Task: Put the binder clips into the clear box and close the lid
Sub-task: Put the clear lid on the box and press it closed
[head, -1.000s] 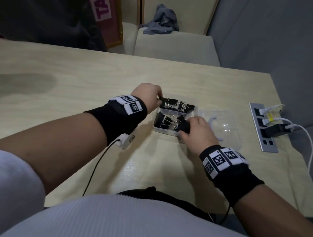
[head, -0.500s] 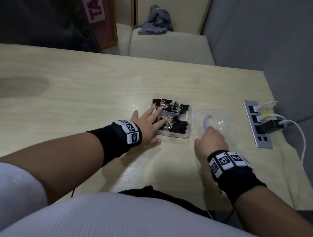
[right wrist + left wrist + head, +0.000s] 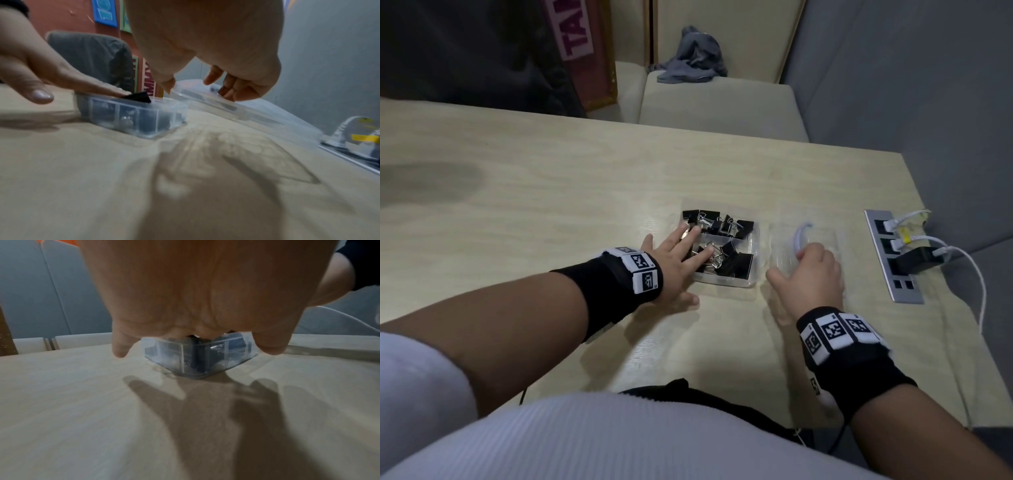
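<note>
The clear box (image 3: 755, 260) sits open on the wooden table, and its two compartments hold several black binder clips (image 3: 736, 263). My left hand (image 3: 688, 250) lies flat over the box's left side, its straight fingers resting on the clips. The clear lid (image 3: 825, 236) lies spread to the right of the box. My right hand (image 3: 811, 270) is on the lid's near part. In the right wrist view its thumb and curled fingers (image 3: 226, 91) pinch the lid (image 3: 257, 110) at the near edge. The left wrist view shows the box (image 3: 185, 360) under my palm.
A metal power strip (image 3: 893, 260) with white cables and a black adapter lies at the table's right edge, just right of the lid. A cushioned bench with a grey cloth (image 3: 691, 61) stands behind the table.
My left hand has let go at the box's far corner and flattened onto the clips. My right hand has moved from the box's near corner rightward onto the lid.
</note>
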A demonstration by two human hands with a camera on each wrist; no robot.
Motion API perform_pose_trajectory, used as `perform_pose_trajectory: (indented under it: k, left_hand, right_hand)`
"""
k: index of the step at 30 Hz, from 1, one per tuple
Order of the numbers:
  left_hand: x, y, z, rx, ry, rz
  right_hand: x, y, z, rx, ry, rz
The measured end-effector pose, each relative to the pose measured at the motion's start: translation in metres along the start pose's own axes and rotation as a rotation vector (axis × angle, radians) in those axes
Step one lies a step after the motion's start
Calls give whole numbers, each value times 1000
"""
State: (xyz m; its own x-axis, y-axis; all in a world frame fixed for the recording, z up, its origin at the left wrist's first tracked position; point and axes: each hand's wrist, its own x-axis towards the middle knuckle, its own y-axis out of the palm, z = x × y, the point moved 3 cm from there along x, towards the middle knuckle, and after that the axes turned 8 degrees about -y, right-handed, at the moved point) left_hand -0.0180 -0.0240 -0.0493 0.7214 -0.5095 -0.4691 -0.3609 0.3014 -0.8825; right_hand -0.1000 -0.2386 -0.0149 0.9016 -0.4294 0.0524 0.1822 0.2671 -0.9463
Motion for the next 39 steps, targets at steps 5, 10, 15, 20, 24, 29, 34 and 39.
perform_pose_trajectory:
  k: [5,10,15,20,24,29,34,39]
  left_hand:
    - [3,-20,0,-182,-44,-62]
    - [1,-61,15,-492,-208,-301]
    - [1,-61,27,-399,-372,-255]
    - [2,-57,26,-369,-372,-252]
    - [4,-53,25,-344,-366,-257]
    - [7,-54,23,-321,-327,-286]
    - [8,-60,23,-380,-279,-349]
    - [13,-74,24,-540,-106,-313]
  right_hand:
    - [0,-5,39,99,-241,33]
    - [-13,12,73,176,-420,149]
    - [-19,21,85,175,-592,388]
    - [-8,11,64,290,-393,174]
    - [2,8,27,225,64,190]
    - [1,21,13,331,214,367]
    - [6,14,16,416,134,135]
    - [15,-7,17,584,-79,-27]
